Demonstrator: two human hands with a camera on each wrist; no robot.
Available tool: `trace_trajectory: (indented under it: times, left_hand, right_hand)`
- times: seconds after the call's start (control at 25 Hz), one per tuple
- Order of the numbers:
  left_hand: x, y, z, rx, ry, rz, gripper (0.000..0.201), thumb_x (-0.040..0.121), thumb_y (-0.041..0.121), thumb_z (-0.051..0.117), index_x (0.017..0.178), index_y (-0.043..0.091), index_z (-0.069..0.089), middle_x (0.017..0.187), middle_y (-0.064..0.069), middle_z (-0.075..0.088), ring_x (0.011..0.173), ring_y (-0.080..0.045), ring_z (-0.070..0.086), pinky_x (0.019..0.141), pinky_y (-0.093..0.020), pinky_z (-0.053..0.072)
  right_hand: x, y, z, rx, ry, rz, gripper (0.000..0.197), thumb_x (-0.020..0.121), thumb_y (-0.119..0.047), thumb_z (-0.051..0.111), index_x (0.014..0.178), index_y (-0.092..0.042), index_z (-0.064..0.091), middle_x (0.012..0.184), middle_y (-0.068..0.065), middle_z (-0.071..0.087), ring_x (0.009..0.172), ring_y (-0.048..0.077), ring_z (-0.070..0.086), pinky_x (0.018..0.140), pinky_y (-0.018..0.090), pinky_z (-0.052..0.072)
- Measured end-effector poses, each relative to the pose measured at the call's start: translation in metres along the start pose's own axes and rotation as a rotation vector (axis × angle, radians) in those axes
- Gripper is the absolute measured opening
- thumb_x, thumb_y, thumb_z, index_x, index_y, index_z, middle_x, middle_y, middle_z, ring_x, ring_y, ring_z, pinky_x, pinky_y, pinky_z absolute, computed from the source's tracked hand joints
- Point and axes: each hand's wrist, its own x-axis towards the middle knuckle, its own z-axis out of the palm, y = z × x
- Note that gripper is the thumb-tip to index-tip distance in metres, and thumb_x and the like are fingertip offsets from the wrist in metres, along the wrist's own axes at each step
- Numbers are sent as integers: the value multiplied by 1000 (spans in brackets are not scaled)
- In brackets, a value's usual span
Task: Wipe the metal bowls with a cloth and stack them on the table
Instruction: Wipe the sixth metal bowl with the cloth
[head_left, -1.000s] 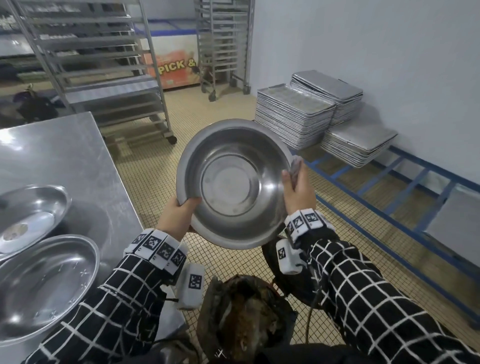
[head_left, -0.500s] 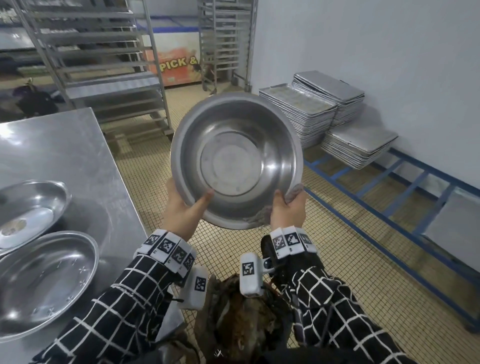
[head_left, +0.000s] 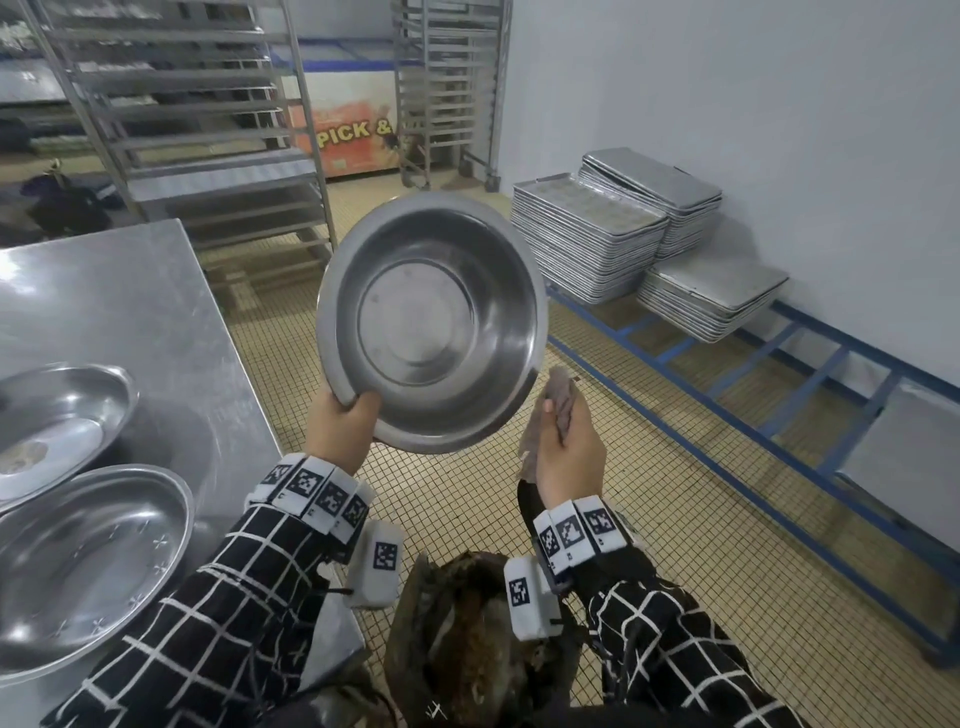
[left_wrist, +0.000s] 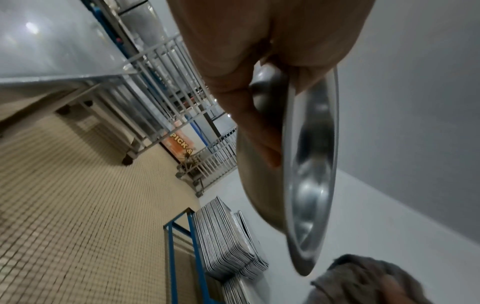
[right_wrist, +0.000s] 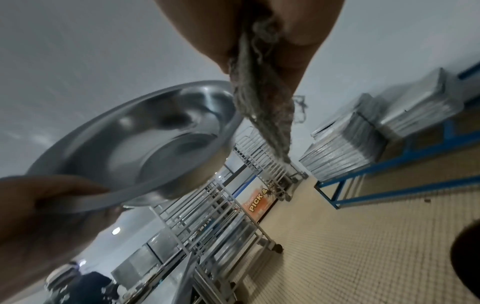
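Note:
A round metal bowl (head_left: 431, 322) is held up at chest height over the tiled floor, its inside tilted toward me. My left hand (head_left: 340, 423) grips its lower left rim, thumb inside and fingers behind; the left wrist view shows the bowl (left_wrist: 309, 164) edge-on. My right hand (head_left: 563, 441) holds a grey cloth (head_left: 558, 402) just off the bowl's lower right rim, not touching it. In the right wrist view the cloth (right_wrist: 262, 102) hangs from the fingers beside the bowl (right_wrist: 145, 152). Two more metal bowls (head_left: 78, 566) (head_left: 52, 415) lie on the steel table (head_left: 130, 301) at the left.
Stacks of metal baking trays (head_left: 587, 244) rest on a blue floor frame (head_left: 779, 364) along the right wall. Wheeled metal racks (head_left: 197, 130) stand behind the table. A dark bag-like object (head_left: 478, 639) sits low between my arms.
The right hand with the cloth has come off the bowl's lower right rim and moved slightly right and down. The left hand alone now holds the bowl, which has tilted a little left.

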Motion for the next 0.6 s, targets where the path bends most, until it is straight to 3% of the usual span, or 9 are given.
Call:
trace_trajectory:
  times: [0.08,0.12,0.16,0.24,0.32,0.4,0.48,0.6]
  left_hand:
    - [1,6,-2,57,10,69,13,93,10,50,84,18,54,76,3,57,69,-12,54,64,-23,42]
    - [0,7,-2,83,-2,96,12,94,14,51,85,22,55,79,5,59,73,-8,56,65,-21,41]
    - [-2,11,0,100,-20,118,13,95,20,51,84,25,55,80,5,61,75,-5,57,65,-20,42]
    - [-6,17,5,118,-45,151,15,96,26,50,82,27,55,78,7,61,69,0,58,60,-14,43]
    - [-5,22,4,99,-60,176,17,96,25,51,80,26,56,74,7,61,64,2,59,56,-11,44]
    - [-1,23,-3,68,-56,185,15,96,23,52,83,29,57,79,8,63,71,-1,61,64,-17,46]
    - [3,22,-11,65,-53,185,13,95,23,52,88,32,58,83,10,65,73,3,61,68,-18,45]
    - [4,20,-11,95,-26,192,10,95,24,52,89,30,58,80,11,63,69,5,58,66,-17,42]
  right_hand:
    - [2,-9,7,-2,-124,-82,42,96,-37,46,136,-26,44,110,-3,64,93,15,67,78,33,59]
    - [4,-15,15,-16,-241,-102,43,95,-39,46,136,-31,40,114,-3,61,95,17,66,76,36,59]
    - [5,-20,25,-59,-377,-151,43,95,-41,45,137,-33,37,123,-3,56,104,18,63,83,37,57]
    - [0,-24,43,-248,-653,-335,46,98,-43,38,143,-37,30,146,-5,39,131,19,44,105,37,41]
    - [-6,-16,50,-455,-812,-486,52,100,-48,24,150,-37,14,158,-7,17,143,15,19,114,35,17]
    - [2,-5,42,-720,-801,-585,56,99,-51,13,151,-31,10,159,-5,13,145,16,12,115,40,8]
    - [20,7,32,-1007,-660,-685,59,98,-50,12,151,-24,15,157,2,22,144,24,17,116,43,10]
    - [32,13,27,-1055,-494,-620,59,98,-45,14,150,-17,21,154,6,30,141,27,24,116,41,13]
